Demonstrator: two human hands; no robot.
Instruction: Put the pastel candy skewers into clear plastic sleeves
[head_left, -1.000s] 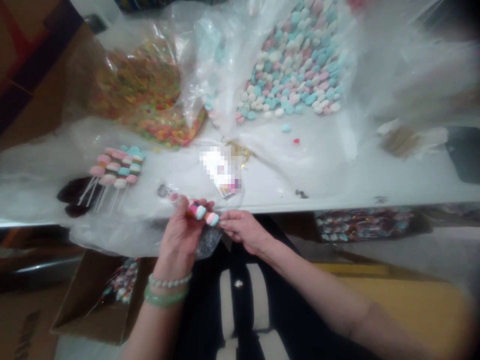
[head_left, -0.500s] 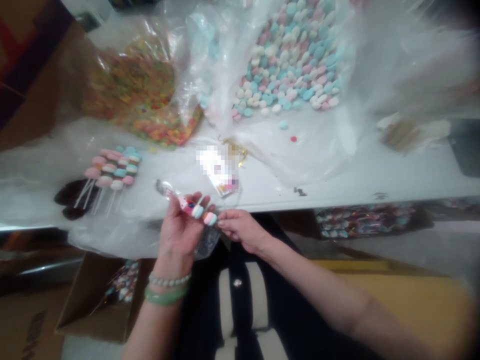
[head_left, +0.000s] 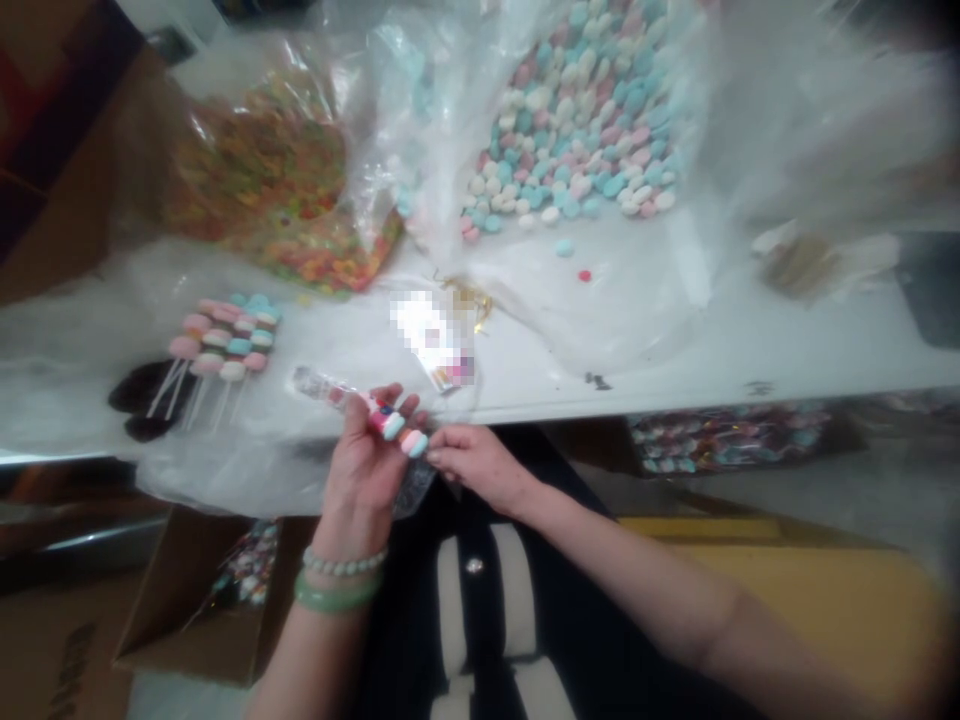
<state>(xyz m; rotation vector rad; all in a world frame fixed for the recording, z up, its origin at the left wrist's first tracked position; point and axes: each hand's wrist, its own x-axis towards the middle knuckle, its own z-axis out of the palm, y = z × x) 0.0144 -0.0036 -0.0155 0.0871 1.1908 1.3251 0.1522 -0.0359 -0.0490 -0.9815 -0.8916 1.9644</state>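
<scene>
My left hand, palm up, has its fingers curled round a small clear printed candy bag, whose end sticks out to the left past the thumb. Along the palm lies a candy lollipop of pink, white and blue pieces, partly at the bag. My right hand pinches the lollipop at its right end; the stick is hidden by the fingers. Left of my hands, several candy lollipops with white sticks lie side by side. A white printed card, partly blurred out, lies just beyond my fingers.
A clear bag of orange and green gummies lies at the back left. Pastel candies fill another clear bag behind. Gold twist ties lie by the card. Below the table edge stand a cardboard box and wrapped candies.
Both hands have shifted slightly, the right one a little left and down. More of the clear bag now stretches out left of my left thumb.
</scene>
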